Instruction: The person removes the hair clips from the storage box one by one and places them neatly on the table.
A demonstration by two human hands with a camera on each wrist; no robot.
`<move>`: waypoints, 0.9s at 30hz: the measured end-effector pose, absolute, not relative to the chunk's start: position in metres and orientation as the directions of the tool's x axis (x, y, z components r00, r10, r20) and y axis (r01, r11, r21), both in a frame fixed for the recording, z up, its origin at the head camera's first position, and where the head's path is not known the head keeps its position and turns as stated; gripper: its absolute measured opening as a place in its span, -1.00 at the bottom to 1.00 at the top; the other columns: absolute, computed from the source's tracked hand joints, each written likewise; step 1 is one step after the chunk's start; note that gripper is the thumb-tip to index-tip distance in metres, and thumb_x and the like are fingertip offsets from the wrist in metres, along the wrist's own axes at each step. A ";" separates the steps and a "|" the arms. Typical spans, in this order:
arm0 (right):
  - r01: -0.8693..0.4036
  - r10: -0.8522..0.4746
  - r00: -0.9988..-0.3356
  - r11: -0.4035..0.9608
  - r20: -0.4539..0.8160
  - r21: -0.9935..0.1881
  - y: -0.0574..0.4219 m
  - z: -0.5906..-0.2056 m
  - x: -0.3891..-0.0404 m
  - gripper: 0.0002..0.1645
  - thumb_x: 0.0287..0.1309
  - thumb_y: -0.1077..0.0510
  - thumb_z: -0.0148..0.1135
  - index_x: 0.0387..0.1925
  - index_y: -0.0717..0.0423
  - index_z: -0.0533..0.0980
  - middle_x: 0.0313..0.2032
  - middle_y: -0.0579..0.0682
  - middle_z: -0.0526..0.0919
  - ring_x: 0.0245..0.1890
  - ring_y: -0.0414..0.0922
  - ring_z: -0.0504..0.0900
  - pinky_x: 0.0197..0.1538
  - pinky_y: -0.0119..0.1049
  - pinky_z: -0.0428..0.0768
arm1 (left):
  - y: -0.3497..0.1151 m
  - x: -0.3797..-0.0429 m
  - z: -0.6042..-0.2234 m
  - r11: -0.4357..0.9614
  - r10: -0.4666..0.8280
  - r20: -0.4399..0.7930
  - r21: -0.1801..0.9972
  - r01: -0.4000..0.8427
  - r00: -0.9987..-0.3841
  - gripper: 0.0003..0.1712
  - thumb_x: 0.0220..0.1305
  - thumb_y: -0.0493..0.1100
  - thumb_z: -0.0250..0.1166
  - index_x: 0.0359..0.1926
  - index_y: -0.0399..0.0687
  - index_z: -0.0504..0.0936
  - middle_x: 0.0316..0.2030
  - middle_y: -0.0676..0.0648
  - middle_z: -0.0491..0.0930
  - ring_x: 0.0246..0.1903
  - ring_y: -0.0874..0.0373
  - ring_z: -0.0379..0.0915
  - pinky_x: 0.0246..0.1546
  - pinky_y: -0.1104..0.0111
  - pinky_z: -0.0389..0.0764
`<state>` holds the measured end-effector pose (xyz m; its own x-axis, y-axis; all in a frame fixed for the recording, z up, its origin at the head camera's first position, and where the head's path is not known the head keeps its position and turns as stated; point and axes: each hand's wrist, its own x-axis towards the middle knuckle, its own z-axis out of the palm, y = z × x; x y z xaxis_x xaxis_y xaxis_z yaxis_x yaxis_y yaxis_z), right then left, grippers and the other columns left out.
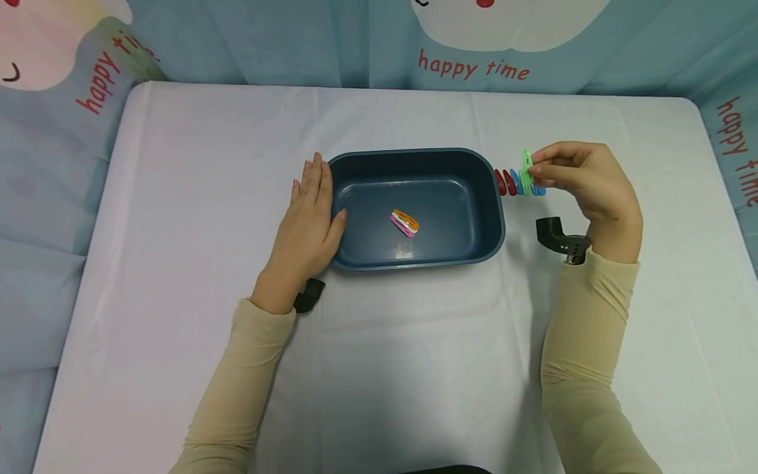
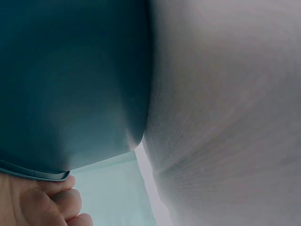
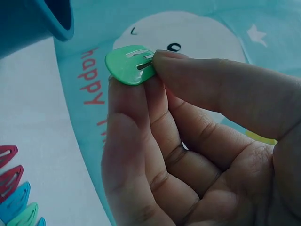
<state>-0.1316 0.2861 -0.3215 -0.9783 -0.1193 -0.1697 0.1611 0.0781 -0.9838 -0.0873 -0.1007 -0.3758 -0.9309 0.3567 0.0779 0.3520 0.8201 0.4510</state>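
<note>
My right hand (image 1: pixel 592 178) pinches a light green snap hair clip (image 3: pixel 129 65) between thumb and fingertips, raised above a row of hair clips. In that row, red clips (image 3: pixel 10 183) and blue clips (image 3: pixel 15 202) lie side by side on the table, just right of a dark blue basin (image 1: pixel 414 262); the hand partly covers the row in the head view. Against the basin's left end rests my left hand (image 1: pixel 304 227), fingers extended along the side and thumb over the rim. Inside the basin, an orange clip (image 1: pixel 407 218) lies beside a white and a pink clip (image 1: pixel 401 227).
A white cloth covers the table (image 1: pixel 408 368). Behind it and at both sides hangs a light blue curtain (image 1: pixel 284 43) with printed words and cartoon faces. Black camera mounts (image 1: pixel 559 238) sit at both wrists.
</note>
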 end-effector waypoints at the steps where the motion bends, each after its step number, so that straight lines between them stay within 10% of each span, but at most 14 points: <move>1: 0.163 -0.115 -0.979 0.077 -0.171 -0.984 0.287 -0.322 -0.132 -0.87 0.06 0.44 0.25 -0.38 0.24 0.66 -0.53 0.01 0.67 -0.57 -0.17 0.61 -0.34 -0.44 0.58 | -0.101 -0.087 -0.376 0.821 0.356 0.079 0.450 0.352 -0.931 -0.24 0.45 -0.07 -0.15 0.42 -0.39 -0.26 0.45 -0.26 -0.37 0.43 -0.07 -0.48 0.36 0.09 -0.29; 27: 0.260 -0.027 -0.965 0.022 -0.261 -0.965 0.310 -0.337 -0.134 -0.88 0.09 0.42 0.24 -0.43 0.24 0.66 -0.47 -0.01 0.66 -0.51 -0.18 0.63 -0.33 -0.47 0.59 | -0.101 -0.087 -0.377 0.812 0.354 0.088 0.465 0.353 -0.931 -0.24 0.45 -0.06 -0.16 0.42 -0.39 -0.26 0.45 -0.26 -0.36 0.43 -0.04 -0.49 0.36 0.09 -0.28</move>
